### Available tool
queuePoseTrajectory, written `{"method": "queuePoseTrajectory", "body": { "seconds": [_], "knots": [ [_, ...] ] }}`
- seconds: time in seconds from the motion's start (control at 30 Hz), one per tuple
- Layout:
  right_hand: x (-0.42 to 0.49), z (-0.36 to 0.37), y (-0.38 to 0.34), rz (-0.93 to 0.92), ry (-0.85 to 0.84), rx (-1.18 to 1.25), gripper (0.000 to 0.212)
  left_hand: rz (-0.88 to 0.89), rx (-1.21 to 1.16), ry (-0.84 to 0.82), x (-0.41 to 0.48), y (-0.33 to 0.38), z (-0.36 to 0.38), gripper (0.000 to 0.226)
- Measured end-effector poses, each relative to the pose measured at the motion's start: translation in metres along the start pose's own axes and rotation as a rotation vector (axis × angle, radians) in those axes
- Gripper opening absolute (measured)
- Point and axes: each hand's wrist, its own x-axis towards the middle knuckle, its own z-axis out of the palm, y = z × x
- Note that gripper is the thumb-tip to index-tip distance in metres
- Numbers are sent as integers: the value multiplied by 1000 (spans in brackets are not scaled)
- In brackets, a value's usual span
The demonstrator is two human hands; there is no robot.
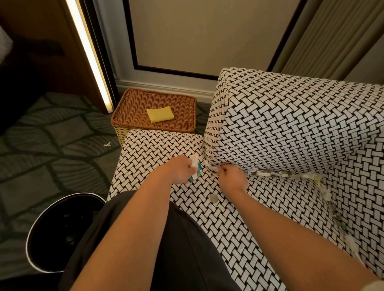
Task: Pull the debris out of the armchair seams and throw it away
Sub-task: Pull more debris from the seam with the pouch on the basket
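The left grip [180, 172] is curled round a bunch of white and teal wrapper scraps [196, 169], held just above the armchair [294, 124] seat near its left front edge. The right grip [232, 177] sits at the left end of the seam where the seat [265, 208] meets the tall padded side, fingers curled and pinching the debris [281, 175] there, though blur softens the detail. That debris, pale and crumpled, is packed along the whole seam to the right of the grip, then turns the corner and runs down the second seam toward the lower right edge. A small round bit [214, 198] lies loose on the seat between the two forearms.

A black bin [48, 237] with a pale rim stands on the carpet [45, 150] at lower left, just beside the person's dark clothing and close to the seat's edge. A wicker basket [142, 110] with a yellow pad [160, 114] on its lid is wedged between the chair, the wall and a lit strip. One white shred [107, 144] lies on the open carpet left of the chair
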Motion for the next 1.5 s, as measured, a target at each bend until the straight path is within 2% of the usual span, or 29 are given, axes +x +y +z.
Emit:
{"method": "queuePoseTrajectory", "body": {
  "seconds": [0.1, 0.27, 0.37, 0.6, 0.77, 0.9, 1.03, 1.17, 1.3, 1.5],
  "knots": [
    [-3, 2, 6, -31, 51, 166, 27, -8, -3, -4, 2, -1, 2, 23],
    [-12, -10, 11, 39, 126, 522, 27, -14, -10, 13, 1, 1, 3, 23],
    [-18, -26, 6, 21, 133, 601, 27, -20, -63, 88, -1, 4, 1, 25],
    [-38, -61, -46, -201, -12, 569, 36, -26, -314, 297, -21, 2, -11, 28],
    [-56, -66, -108, -195, -147, 646, 39, -76, -447, 457, -56, -32, -36, 31],
    [-71, -51, -167, -180, -382, 739, 38, -166, -480, 553, -94, -83, -58, 32],
    [-80, -7, -232, -172, -590, 640, 25, -308, -545, 619, -113, -139, -71, 38],
    [-81, 50, -282, -181, -741, 474, 21, -439, -544, 597, -117, -189, -76, 29],
    [-77, 95, -305, -174, -808, 308, 15, -580, -511, 528, -111, -240, -73, 33],
    [-77, 135, -315, -95, -1077, 128, 23, -706, -407, 371, -106, -281, -73, 17]
  ]
}}
